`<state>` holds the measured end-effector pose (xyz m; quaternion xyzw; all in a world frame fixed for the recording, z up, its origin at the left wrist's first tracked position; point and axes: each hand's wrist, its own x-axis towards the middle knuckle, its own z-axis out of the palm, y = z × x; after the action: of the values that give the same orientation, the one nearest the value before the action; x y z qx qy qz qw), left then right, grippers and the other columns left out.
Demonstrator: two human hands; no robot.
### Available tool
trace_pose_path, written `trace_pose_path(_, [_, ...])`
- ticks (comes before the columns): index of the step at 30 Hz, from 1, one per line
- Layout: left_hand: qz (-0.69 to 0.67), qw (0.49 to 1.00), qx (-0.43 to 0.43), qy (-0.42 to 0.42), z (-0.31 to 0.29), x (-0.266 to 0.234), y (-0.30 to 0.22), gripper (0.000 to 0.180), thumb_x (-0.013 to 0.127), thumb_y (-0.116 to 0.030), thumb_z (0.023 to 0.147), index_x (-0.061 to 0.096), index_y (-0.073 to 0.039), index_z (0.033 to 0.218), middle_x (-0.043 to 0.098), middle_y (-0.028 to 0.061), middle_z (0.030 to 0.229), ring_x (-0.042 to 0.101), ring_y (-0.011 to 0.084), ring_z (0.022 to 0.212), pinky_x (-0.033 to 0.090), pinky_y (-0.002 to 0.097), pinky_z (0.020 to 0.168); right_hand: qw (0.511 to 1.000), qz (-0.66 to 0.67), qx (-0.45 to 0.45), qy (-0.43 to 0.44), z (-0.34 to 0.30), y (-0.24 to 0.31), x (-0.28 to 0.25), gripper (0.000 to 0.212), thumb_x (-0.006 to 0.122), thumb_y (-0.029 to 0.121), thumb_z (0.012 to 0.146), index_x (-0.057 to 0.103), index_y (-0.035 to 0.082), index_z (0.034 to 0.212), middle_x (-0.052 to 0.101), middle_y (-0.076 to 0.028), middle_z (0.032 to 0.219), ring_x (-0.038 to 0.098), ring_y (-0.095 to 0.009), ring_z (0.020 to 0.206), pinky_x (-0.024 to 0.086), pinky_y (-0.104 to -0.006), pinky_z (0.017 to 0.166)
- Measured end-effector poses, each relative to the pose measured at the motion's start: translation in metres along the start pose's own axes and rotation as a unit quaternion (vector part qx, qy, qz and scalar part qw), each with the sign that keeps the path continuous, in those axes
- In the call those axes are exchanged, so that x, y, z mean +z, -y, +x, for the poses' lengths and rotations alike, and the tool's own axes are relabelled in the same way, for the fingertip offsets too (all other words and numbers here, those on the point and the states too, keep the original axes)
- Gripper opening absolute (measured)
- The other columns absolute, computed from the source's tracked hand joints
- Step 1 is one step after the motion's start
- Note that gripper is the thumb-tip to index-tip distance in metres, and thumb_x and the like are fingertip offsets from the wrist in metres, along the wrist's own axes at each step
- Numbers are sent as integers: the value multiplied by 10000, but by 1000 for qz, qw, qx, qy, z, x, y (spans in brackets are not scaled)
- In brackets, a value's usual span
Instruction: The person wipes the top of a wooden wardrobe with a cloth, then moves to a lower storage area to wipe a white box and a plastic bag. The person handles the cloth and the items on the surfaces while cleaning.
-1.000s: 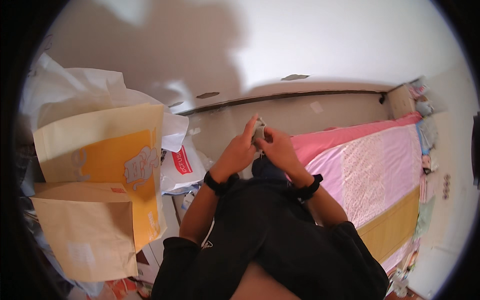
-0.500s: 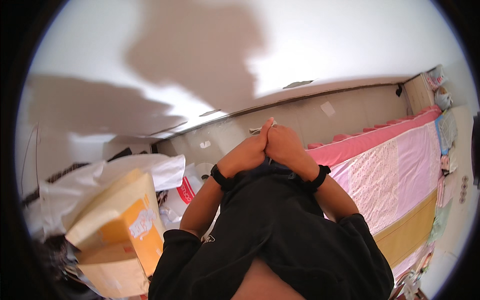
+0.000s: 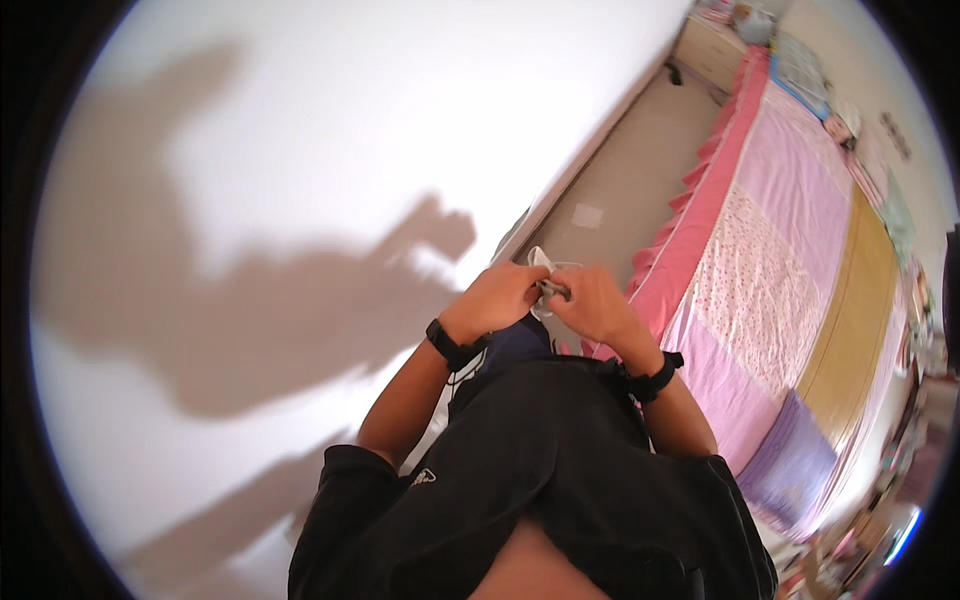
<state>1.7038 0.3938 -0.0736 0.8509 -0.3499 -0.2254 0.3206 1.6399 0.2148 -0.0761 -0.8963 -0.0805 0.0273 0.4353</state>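
My left hand (image 3: pixel 498 300) and my right hand (image 3: pixel 592 303) meet in front of my waist, fingers bent inward and pinching. Between them is a small white-and-grey thing (image 3: pixel 548 288), partly covered by the fingers; its kind cannot be made out. Just beyond the fingertips a white piece (image 3: pixel 540 258) sticks up, and I cannot tell whether it belongs to the held thing. Black bands circle both wrists. Below the hands show dark blue trousers (image 3: pixel 520 340) and my black shirt.
A white wall (image 3: pixel 350 120) with my shadow on it rises at the left. To the right stands a bed (image 3: pixel 770 270) with a pink ruffled edge and a purple pillow (image 3: pixel 790 462). Between them runs grey floor (image 3: pixel 640 150) with a pale paper square (image 3: pixel 588 215). A cabinet (image 3: pixel 708 52) stands at the far end.
My view has turned to the right, so the bed stands more upright and the box and bags at left are out of sight. My hands have moved slightly apart, exposing the small thing.
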Motion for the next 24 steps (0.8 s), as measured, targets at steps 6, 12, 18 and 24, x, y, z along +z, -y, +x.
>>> trace_pose_path(6, [33, 995, 84, 44, 54, -16, 27, 103, 629, -131, 807, 630, -54, 875, 648, 174, 789, 626, 392, 804, 486, 480, 694, 994, 5, 91, -53, 24, -13, -8, 158, 565, 99, 756, 554, -54, 795, 579, -250, 773, 565, -439, 747, 431, -474, 648])
trace_pose_path(12, [66, 994, 69, 43, 90, -31, 35, 158, 641, -191, 797, 618, -39, 765, 636, 180, 727, 623, 396, 764, 480, 490, 668, 985, -40, 132, -104, 39, -18, 2, 184, 586, 153, 764, 580, -29, 792, 603, -242, 787, 582, -440, 762, 454, -480, 674])
trace_pose_path(18, [82, 995, 51, 22, 97, -36, 41, 175, 632, -206, 806, 621, -42, 749, 641, 178, 716, 628, 395, 753, 485, 490, 669, 979, -34, 196, -54, 62, -5, -14, 239, 616, 217, 780, 608, -15, 836, 631, -237, 822, 614, -427, 817, 481, -484, 717])
trace_pose_path(24, [74, 997, 20, 5, 113, -29, 50, 211, 649, -263, 815, 661, -62, 754, 654, 180, 739, 642, 382, 756, 499, 491, 673, 973, -85, 211, -22, 78, -25, -17, 267, 615, 255, 781, 631, 6, 874, 661, -225, 868, 635, -416, 863, 505, -497, 756])
